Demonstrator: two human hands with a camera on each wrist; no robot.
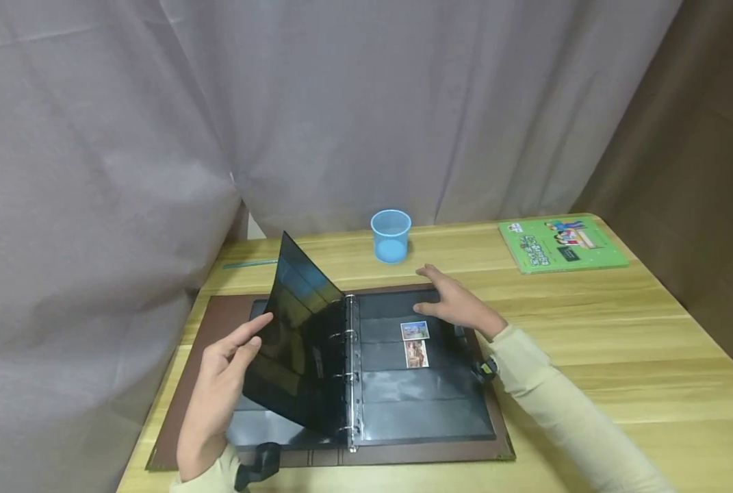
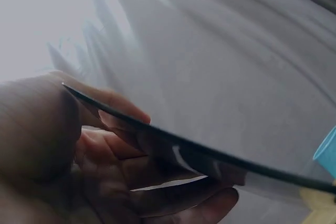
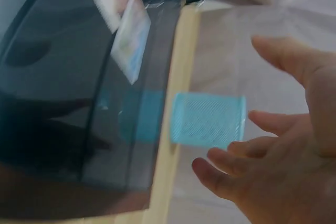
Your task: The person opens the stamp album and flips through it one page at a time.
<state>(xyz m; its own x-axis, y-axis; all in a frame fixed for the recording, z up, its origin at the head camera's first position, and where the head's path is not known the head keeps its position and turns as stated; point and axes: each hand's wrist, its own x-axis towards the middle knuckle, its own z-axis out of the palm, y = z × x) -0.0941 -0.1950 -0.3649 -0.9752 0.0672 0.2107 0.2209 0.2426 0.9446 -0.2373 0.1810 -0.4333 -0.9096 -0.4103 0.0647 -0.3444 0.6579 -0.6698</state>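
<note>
A stamp album (image 1: 504, 448) lies spread on the table, with a ring binding (image 1: 352, 383) down its middle. One black album page (image 1: 301, 329) stands up from the rings, leaning left. My left hand (image 1: 218, 383) touches this page's free edge, thumb and index finger extended with their tips apart; the left wrist view shows the page edge (image 2: 226, 156) running across the fingers. On the right-hand page, two stamps, a blue one (image 1: 415, 331) and a reddish one (image 1: 417, 355), sit in the pockets. Above that page's upper right, my right hand (image 1: 461, 305) hovers with fingers spread, holding nothing.
Behind the album stands a blue mesh cup (image 1: 391, 236). A green book (image 1: 563, 245) lies at the table's far right corner. A thin teal stick (image 1: 249, 264) is partly hidden behind the raised page. Grey curtains (image 1: 354, 109) hang beyond the table.
</note>
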